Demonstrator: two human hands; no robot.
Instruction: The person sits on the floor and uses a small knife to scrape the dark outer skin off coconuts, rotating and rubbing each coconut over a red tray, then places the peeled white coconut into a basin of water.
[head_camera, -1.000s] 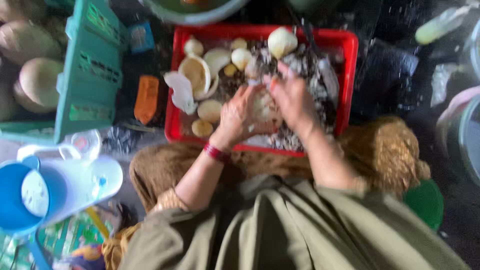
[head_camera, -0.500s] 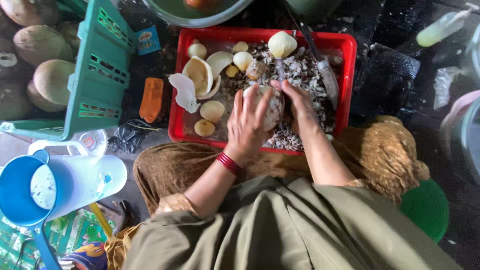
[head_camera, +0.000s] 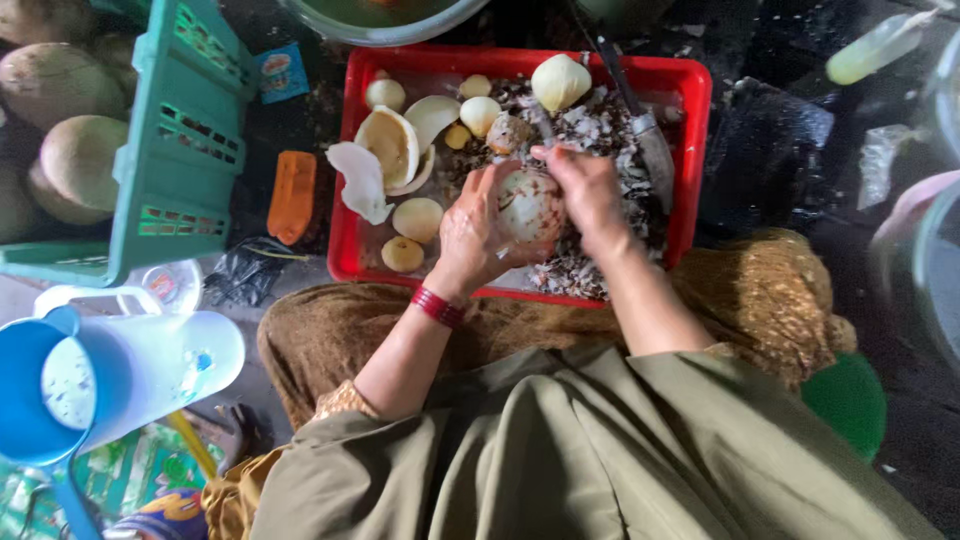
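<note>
Far left: blue scoop (head_camera: 30, 400) lying in the mouth of a white plastic jug (head_camera: 150, 365), down by my left knee. Above that, a green crate (head_camera: 175, 150) tipped on its side, husked coconuts (head_camera: 75, 160) piled behind and inside it. Just right of the crate, an orange bar-shaped thing (head_camera: 292, 196) on the dark floor, can't tell what it is, with a crumpled black bag (head_camera: 245, 275) below it.

Then the red tray (head_camera: 690, 150), straight ahead of my lap. Its left half holds pale coconut pieces: a cupped shell half (head_camera: 390, 145), a white strip of flesh (head_camera: 362, 180), several small round peeled lumps (head_camera: 418, 218). The right half is heaped with brownish shavings (head_camera: 600, 270).

My left hand (head_camera: 480, 225) is curled around a peeled coconut (head_camera: 528, 205), fingers wrapped on its left side, red bangle (head_camera: 437, 306) at the wrist. The coconut sits over the tray's middle, just above the shavings. My right hand (head_camera: 590, 190) is closed on the coconut's right and top side, fingers bent over it; whether it also pinches a small tool I can't tell.

A whole white peeled coconut (head_camera: 560, 82) sits at the tray's top edge. A long knife (head_camera: 645, 135) lies on the shavings just right of my right hand, not touched. Far right: green round thing (head_camera: 848, 400) beside my robe.
</note>
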